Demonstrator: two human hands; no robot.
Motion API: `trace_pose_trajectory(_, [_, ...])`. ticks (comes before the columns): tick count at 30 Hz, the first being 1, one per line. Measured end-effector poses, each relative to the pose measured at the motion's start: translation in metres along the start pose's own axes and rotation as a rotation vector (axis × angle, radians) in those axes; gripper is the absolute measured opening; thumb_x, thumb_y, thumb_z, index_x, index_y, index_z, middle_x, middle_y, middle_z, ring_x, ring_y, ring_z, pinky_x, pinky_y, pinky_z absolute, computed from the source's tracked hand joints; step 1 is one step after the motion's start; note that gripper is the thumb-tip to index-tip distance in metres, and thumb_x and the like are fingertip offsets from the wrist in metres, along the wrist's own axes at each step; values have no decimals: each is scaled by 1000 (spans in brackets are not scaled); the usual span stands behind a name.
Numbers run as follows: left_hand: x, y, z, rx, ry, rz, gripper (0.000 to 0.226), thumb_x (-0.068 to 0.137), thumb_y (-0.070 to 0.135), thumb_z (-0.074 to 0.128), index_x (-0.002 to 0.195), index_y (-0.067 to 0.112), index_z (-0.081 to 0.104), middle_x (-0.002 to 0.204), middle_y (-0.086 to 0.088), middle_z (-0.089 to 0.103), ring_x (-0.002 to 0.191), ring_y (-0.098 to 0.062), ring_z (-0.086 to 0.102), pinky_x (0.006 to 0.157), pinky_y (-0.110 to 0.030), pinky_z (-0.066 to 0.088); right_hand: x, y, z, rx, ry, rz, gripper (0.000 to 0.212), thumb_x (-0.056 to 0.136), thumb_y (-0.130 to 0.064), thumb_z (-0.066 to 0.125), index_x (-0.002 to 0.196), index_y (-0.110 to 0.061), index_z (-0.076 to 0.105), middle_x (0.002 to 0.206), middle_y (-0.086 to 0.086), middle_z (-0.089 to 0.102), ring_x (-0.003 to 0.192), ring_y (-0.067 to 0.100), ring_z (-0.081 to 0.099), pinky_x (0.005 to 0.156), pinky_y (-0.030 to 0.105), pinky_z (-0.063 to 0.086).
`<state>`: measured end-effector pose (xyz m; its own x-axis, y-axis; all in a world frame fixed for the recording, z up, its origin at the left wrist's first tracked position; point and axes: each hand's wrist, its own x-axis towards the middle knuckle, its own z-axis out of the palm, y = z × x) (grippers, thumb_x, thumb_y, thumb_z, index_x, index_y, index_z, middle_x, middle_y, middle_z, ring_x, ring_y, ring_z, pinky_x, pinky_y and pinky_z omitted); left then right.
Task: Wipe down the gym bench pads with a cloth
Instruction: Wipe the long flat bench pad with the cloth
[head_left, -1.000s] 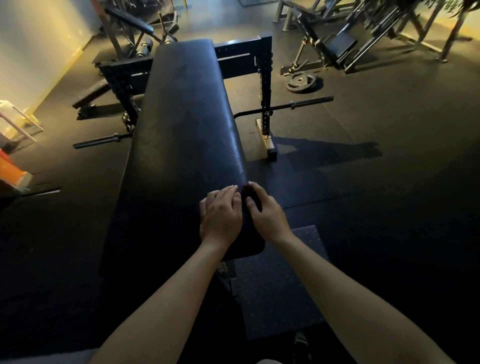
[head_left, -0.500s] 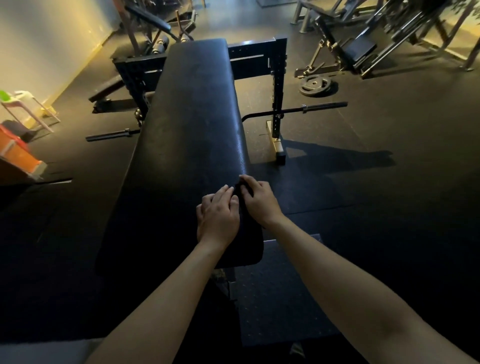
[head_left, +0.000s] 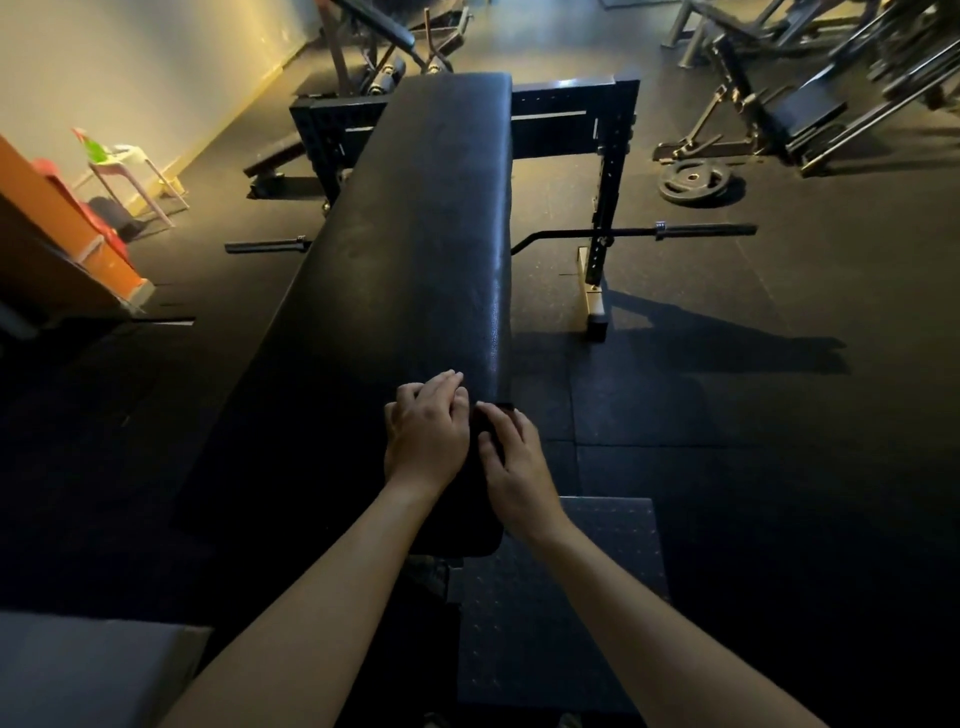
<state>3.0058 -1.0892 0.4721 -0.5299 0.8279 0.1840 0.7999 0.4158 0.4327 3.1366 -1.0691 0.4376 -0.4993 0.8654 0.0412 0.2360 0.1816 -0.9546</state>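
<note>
dim, warm sidelight, long shadows, wide-angle distortion

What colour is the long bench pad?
The long leather-like bench pad is black; the head view shows it.

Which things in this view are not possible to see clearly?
1. Head view: the cloth, dark on the dark bench pad, mostly covered by the left hand and right hand; outline lost.
2. Head view: whether the right hand grips or only presses; too dim.
3. Head view: machines, cut by the top edge.
</note>
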Motion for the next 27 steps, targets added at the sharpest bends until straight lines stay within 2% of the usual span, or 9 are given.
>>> trace_pose_trajectory(4, [1,-3,1,6,25,18,42,105,35,37,138,22,60,141,7,59,121,-16,48,99,-37,32,51,3,1,-43,33,89,42,106,-36,41,148,-38,40,155,3,29,139,24,36,114,50,37])
trace_pose_trajectory(8, [1,-4,2,8,28,26,39,105,33,40,137,23,61,141,7,60,122,-15,48,99,-37,33,106,2,-1,-38,42,159,43,106,-39,38,148,-45,34,152,4,29,135,29,37,111,55,38])
trace_pose_trajectory(11, [1,-3,0,12,18,25,41,105,36,37,138,24,60,143,8,58,123,-14,47,101,-37,32,97,-1,0,-40,34,151,44,106,-40,39,149,-42,35,152,4,32,134,26,39,112,51,38])
trace_pose_trajectory(16, [0,-3,-1,-9,-15,37,43,106,38,35,141,25,57,147,9,54,127,-11,42,106,-35,30,23,-8,3,-50,81,124,43,106,-39,42,149,-42,41,152,-2,37,133,16,42,110,37,38])
trace_pose_trajectory(20, [-3,-2,-1,6,-4,31,42,107,35,33,140,26,57,146,8,55,129,-13,42,111,-40,24,-18,-11,8,-22,110,112,43,105,-38,45,148,-44,41,149,-8,39,132,9,42,105,29,39])
trace_pose_trajectory(23, [-2,-2,-1,-9,1,23,42,106,34,34,139,24,58,146,8,55,130,-13,43,112,-41,22,-6,-12,10,-18,135,129,44,106,-36,43,150,-39,40,148,-5,38,131,10,42,107,32,40])
trace_pose_trajectory(25, [-2,-3,0,-21,8,35,41,106,33,36,138,23,59,144,7,57,128,-13,45,112,-39,24,22,-11,9,-13,134,138,45,107,-36,41,151,-35,39,145,-2,39,126,10,43,102,29,38])
trace_pose_trajectory(27, [-1,-5,0,-31,6,41,40,106,33,37,139,23,59,144,6,57,128,-13,45,111,-37,25,63,-4,8,-31,115,148,47,104,-43,39,151,-37,37,139,2,44,117,12,49,96,31,44])
